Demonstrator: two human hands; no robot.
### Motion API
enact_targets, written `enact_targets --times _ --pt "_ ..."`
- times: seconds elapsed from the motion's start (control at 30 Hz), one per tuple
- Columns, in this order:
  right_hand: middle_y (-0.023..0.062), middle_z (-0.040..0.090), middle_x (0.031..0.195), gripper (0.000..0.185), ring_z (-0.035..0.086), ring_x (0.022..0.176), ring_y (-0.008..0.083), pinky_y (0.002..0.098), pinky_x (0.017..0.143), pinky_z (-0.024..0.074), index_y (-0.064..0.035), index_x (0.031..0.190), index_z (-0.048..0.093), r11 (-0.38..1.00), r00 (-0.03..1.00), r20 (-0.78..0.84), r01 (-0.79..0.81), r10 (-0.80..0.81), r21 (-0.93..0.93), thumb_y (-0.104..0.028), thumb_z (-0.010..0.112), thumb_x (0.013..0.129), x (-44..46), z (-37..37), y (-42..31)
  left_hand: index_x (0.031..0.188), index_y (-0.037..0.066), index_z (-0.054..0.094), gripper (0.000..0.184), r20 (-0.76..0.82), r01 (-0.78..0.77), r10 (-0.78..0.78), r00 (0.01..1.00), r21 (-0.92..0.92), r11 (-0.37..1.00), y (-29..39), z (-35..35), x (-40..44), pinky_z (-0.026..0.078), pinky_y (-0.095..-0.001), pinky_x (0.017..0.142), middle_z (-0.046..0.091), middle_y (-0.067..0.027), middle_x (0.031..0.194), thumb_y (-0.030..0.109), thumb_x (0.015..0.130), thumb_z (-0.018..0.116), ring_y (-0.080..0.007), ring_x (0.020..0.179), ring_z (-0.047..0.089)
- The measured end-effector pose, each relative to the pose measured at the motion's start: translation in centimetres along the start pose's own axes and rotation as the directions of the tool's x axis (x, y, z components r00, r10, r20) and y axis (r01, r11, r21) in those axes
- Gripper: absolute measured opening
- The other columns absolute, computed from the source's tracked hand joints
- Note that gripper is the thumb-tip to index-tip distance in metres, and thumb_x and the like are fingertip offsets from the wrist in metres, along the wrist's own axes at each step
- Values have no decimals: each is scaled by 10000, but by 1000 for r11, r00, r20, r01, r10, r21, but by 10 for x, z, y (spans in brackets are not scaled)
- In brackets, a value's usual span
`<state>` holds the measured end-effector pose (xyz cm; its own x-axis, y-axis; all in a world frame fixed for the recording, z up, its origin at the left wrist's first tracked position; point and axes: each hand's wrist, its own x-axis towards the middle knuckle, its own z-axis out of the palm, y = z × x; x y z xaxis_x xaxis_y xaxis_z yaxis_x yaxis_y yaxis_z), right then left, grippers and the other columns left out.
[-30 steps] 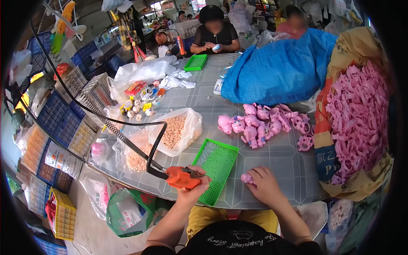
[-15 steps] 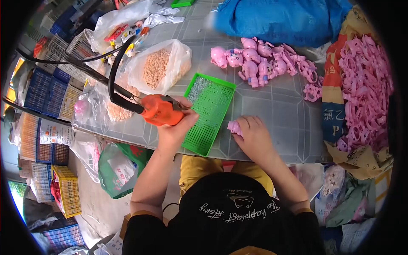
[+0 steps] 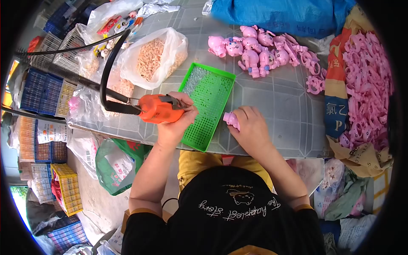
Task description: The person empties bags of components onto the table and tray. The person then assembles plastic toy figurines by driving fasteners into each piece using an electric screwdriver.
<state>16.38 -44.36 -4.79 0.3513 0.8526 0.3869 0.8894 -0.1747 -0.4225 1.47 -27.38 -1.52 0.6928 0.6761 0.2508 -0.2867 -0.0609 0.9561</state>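
Note:
My left hand [image 3: 176, 125] is closed around an orange electric screwdriver [image 3: 156, 109], which hangs from a coiled spring and has a black cable. Its tip is hidden by my fingers, over the left edge of a green perforated tray [image 3: 204, 114]. Small shiny screws [image 3: 196, 80] lie at the tray's far end. To the right of the tray, my right hand [image 3: 253, 129] grips a small pink plastic toy part [image 3: 231, 120] low over the table. Its fingers cover much of that part.
Pink toy figures [image 3: 250, 63] lie in a cluster at the back, with pink rings [image 3: 315, 84] beside them. A sack [image 3: 335, 97] of pink parts stands at the right. Left of the tray sits a plastic bag [image 3: 176, 44] of peach-coloured pieces. A blue bag [image 3: 280, 17] lies behind.
The whole view has shifted slightly. The pink toy part in my right hand has moved a little closer to the tray and turned. My left hand keeps its hold on the electric screwdriver.

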Motion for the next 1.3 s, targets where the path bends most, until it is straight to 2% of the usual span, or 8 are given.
enact_targets --times 0.43,0.53,0.77,0.8,1.0,1.1,1.2,1.3 --pt "107 567 942 324 557 910 309 456 845 438 -54 967 572 999 999 -30 28 -29 -19 -153 735 705 1 -4 -2 994 14 476 305 23 -101 100 995 16 995 0 3 -4 476 -365 668 510 -59 666 -106 727 559 -145 566 508" --pt "105 574 942 321 563 923 301 456 848 437 -56 960 579 1000 1000 -9 -6 5 -6 -161 737 700 0 -5 -4 989 3 499 293 53 -172 175 983 -54 984 13 9 -6 495 -286 684 577 -75 766 -131 751 605 -141 675 577" --pt "96 581 891 284 574 878 290 427 783 452 -60 917 583 996 999 2 -53 53 -71 -173 726 699 0 -1 -5 989 -3 505 277 182 -125 198 963 -350 929 20 46 -8 524 -385 714 573 -95 691 -105 748 595 -162 599 567" --pt "94 580 884 280 573 874 289 424 775 454 -59 910 582 996 999 3 -51 52 -77 -172 726 698 0 -1 -6 1008 18 460 277 231 -139 199 952 -252 958 21 49 -7 452 -383 645 514 -104 655 -24 749 549 -196 572 509" --pt "114 595 931 341 576 905 319 439 771 452 -46 971 601 995 996 41 -71 73 -64 -158 729 675 0 0 -4 1010 21 466 277 218 -128 201 955 -308 943 10 55 -5 453 -379 639 515 -100 655 -29 749 546 -192 573 511" --pt "114 594 931 337 574 899 321 438 768 452 -47 969 599 996 997 38 -65 67 -63 -153 725 676 -1 1 -3 949 2 502 224 166 -67 135 977 -363 929 8 59 -3 523 -401 736 559 -91 686 -81 756 580 -156 606 557" --pt "115 591 925 332 571 891 323 441 768 450 -48 969 598 996 998 32 -49 52 -70 -147 722 678 -1 1 -2 927 15 487 212 249 -42 144 958 -374 926 -1 55 2 519 -383 737 563 -85 716 -83 759 574 -162 645 572" --pt "106 582 906 304 570 881 311 434 769 451 -52 938 590 997 999 17 -43 44 -59 -146 720 680 -3 5 -1 900 35 468 218 296 -2 50 954 -159 987 4 60 10 466 -374 654 516 -87 654 -33 727 583 -191 556 512"
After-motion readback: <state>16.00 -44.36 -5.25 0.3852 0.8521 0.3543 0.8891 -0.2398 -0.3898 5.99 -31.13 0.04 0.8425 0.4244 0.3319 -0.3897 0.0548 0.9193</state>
